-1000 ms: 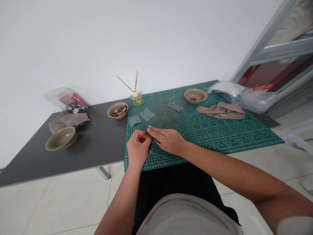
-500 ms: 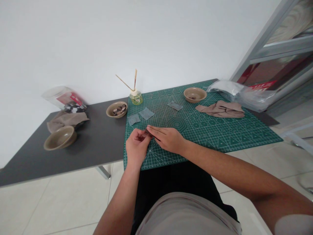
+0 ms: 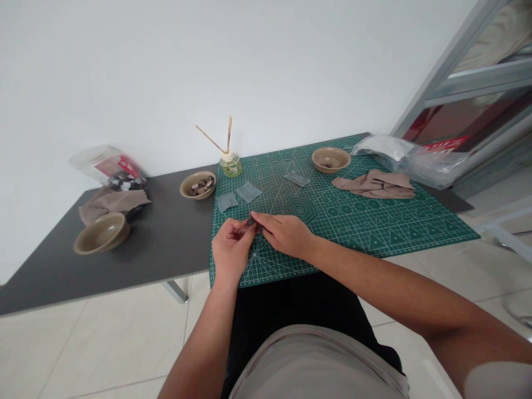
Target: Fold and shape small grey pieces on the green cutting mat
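Over the front left of the green cutting mat (image 3: 353,221), my two hands meet. My left hand (image 3: 231,246) is closed, with thumb and forefinger pinching a small dark stone-like piece (image 3: 251,221). From the right, my right hand (image 3: 286,235) lies against that piece, its fingers pressed together. A thin dark edge shows beneath those fingers; what it belongs to is mostly hidden. Beyond my hands lie small grey sheets, one at the left (image 3: 227,202), one beside it (image 3: 249,192) and one farther right (image 3: 297,178).
A bowl of stone-like pieces (image 3: 198,185) stands left of the mat, near a reed diffuser (image 3: 230,165). Farther left are another bowl (image 3: 102,234), a brown cloth (image 3: 114,206) and a plastic bag (image 3: 106,166). On the right are a bowl (image 3: 331,159), a crumpled cloth (image 3: 376,184) and clear plastic (image 3: 411,158).
My right fingertips have shifted slightly on the small dark piece, and more of it shows now. Both hands stay in nearly the same place.
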`<state>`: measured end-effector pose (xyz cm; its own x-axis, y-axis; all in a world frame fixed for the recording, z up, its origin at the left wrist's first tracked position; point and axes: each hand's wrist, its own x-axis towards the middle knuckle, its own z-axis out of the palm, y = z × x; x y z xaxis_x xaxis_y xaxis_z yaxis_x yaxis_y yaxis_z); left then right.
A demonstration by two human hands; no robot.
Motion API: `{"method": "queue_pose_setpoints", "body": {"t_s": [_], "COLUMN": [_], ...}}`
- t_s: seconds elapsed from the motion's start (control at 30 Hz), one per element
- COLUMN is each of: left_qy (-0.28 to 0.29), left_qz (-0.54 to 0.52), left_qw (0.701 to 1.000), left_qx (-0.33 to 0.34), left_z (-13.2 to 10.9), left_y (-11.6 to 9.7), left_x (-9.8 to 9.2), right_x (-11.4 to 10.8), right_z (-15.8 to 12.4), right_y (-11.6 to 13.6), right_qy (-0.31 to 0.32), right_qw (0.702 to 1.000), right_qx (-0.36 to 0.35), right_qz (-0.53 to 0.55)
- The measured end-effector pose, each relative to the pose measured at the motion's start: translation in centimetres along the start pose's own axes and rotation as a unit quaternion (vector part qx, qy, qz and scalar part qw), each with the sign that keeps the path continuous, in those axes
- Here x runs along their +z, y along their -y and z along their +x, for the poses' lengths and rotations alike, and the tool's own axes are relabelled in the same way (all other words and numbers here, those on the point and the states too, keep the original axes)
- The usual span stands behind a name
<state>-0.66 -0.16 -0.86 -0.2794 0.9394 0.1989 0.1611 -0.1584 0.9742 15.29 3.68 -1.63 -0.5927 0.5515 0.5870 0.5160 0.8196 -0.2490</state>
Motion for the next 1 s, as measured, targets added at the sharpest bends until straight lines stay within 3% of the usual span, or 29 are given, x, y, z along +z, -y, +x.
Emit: {"method": "queue_pose_setpoints", "body": {"t_s": [0.07,0.23,0.53,0.73,0.83,1.0], "left_qy": [0.000,-0.006,-0.005,-0.005,-0.006,-0.021], "left_qz": [-0.009,0.027,-0.017,0.032,0.045,0.025], "left_qw": [1.000,0.999,1.000,0.998,0.998,0.999], "left_qx": [-0.003,0.015,0.018,0.044,0.052,0.023], "left_z": [0.04,0.14,-0.04,0.33,0.34,0.20], "left_y": [0.04,-0.01,0.30,0.07,-0.09,0.01], "left_x": [0.04,0.03,-0.05,0.02,0.04,0.00], "right_x": [-0.03,-0.35,-0.41,-0.72,-0.62,-0.33], "right_z": [0.00,0.02,0.26,0.10,0.09,0.03], "right_y": [0.01,0.12,0.35,0.18,0.15,0.19], "right_qy": [0.002,-0.004,0.037,-0.024,-0.025,-0.002], "right_qw": [1.000,0.999,0.998,0.999,0.996,0.998], "right_qx": [0.011,-0.039,0.053,-0.033,-0.083,-0.057], "right_qz": [0.001,0.012,0.000,0.006,-0.001,-0.022]}}
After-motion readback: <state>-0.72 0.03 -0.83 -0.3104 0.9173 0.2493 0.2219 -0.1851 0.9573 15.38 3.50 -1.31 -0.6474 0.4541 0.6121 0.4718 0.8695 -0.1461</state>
